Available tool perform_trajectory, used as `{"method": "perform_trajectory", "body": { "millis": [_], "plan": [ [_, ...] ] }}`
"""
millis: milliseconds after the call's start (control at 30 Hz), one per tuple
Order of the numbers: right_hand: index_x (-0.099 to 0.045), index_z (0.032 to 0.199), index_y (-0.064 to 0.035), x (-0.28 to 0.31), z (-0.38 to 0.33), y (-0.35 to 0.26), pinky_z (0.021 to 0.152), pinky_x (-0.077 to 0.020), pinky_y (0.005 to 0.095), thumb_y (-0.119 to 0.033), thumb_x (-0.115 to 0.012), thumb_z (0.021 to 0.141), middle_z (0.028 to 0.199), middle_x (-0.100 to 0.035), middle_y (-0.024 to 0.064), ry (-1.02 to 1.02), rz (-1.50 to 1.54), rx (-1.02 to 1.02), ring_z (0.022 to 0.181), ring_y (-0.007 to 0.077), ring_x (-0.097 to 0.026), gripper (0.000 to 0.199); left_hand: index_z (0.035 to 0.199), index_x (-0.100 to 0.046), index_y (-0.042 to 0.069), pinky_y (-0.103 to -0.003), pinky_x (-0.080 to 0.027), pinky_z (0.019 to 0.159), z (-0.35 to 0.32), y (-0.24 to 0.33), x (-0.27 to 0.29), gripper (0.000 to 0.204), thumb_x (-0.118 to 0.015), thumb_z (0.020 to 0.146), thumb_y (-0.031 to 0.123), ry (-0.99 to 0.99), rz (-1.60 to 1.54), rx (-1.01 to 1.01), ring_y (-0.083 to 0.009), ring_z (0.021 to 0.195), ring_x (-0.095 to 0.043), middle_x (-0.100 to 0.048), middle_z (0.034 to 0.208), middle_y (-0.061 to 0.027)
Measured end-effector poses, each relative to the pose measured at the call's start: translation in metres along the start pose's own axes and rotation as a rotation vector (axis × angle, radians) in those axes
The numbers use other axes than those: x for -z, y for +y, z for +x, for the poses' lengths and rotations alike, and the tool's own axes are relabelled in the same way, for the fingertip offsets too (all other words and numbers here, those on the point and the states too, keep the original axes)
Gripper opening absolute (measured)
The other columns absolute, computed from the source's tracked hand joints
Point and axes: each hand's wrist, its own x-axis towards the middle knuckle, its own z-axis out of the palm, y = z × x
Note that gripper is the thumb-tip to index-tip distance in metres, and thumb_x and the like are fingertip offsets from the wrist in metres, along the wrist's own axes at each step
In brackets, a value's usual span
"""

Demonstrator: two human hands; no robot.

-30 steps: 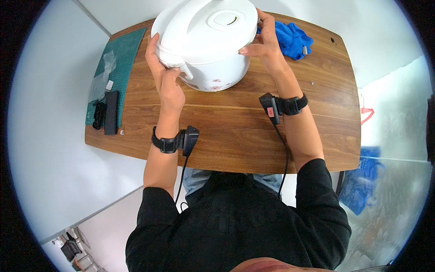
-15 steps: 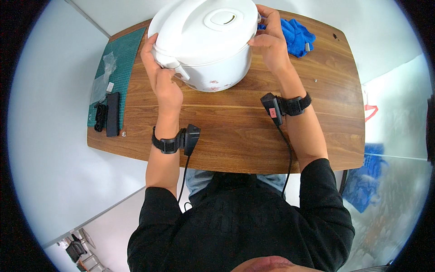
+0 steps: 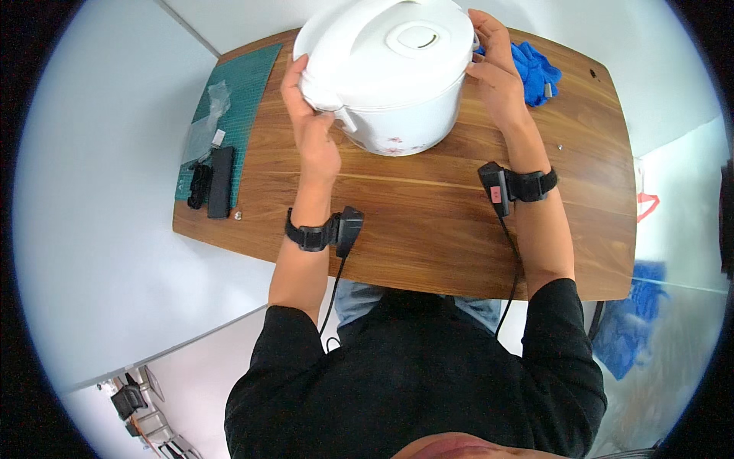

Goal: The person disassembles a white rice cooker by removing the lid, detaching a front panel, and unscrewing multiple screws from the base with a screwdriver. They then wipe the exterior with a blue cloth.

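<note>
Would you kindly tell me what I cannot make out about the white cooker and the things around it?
All in the head view:
Inside of the white cooker: hidden by its lid.
Top of the handle: cut off by the upper picture edge.
Part of the blue cloth: hidden behind the right hand.
Small shiny bit near the green mat: too small to identify.

Cloth (image 3: 537, 73) right of cooker (image 3: 390, 80) (mat (image 3: 256, 84) left)
</note>
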Motion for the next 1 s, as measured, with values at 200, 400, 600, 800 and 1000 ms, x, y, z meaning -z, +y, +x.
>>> {"method": "perform_trajectory", "body": {
  "millis": [200,400,600,800,1000],
  "plan": [
    [-0.039,0.154,-0.011,0.001,-0.001,-0.005,0.114,-0.0334,0.0414,-0.013,-0.06,0.076,0.152,-0.045,0.013,-0.064,0.081,-0.07,0.142,0.0297,-0.038,0.081,0.16,-0.025,0.008,-0.047,-0.017,0.125,-0.005,-0.002,0.003,0.083,-0.051,0.082,0.02,-0.043,-0.018,-0.018,-0.0303,0.151,-0.025,-0.029,0.162,-0.0158],
    [-0.034,0.154,-0.0071,0.011,0.004,-0.007,0.115,-0.0313,0.0416,-0.018,-0.077,0.08,0.151,-0.042,0.011,-0.14,0.28,-0.125,0.141,0.0262,-0.037,0.085,0.163,-0.015,0.009,-0.047,-0.015,0.125,-0.01,-0.004,0.002,0.081,-0.052,0.093,0.028,-0.077,0.034,-0.049,-0.0303,0.152,-0.022,-0.021,0.165,-0.0166],
    [-0.036,0.151,-0.0064,0.01,0.003,-0.012,0.111,-0.0358,0.041,-0.012,-0.078,0.078,0.146,-0.045,0.0107,-0.135,0.316,-0.147,0.137,0.0247,-0.04,0.085,0.162,-0.015,0.008,-0.048,-0.016,0.125,-0.012,-0.004,-0.001,0.081,-0.055,0.096,0.033,-0.052,0.062,-0.061,-0.0311,0.151,-0.023,-0.022,0.165,-0.0165],
    [-0.042,0.145,-0.0068,0.007,0.003,-0.022,0.096,-0.0451,0.0328,-0.007,-0.073,0.076,0.13,-0.052,0.0063,-0.058,0.28,-0.256,0.115,0.0185,-0.051,0.076,0.161,-0.012,0.004,-0.047,-0.015,0.124,-0.012,-0.007,0.0,0.082,-0.051,0.094,0.03,-0.055,0.145,-0.058,-0.0333,0.15,-0.022,-0.019,0.163,-0.022],
    [-0.043,0.144,-0.0083,0.005,0.001,-0.019,0.085,-0.0476,0.0272,-0.004,-0.069,0.075,0.124,-0.052,0.005,-0.05,0.271,-0.217,0.107,0.0162,-0.053,0.074,0.158,-0.021,0.0,-0.046,-0.019,0.121,-0.011,-0.004,-0.008,0.074,-0.047,0.091,0.019,0.009,0.18,-0.109,-0.0319,0.143,-0.03,-0.028,0.156,-0.0206]
  ]
}}
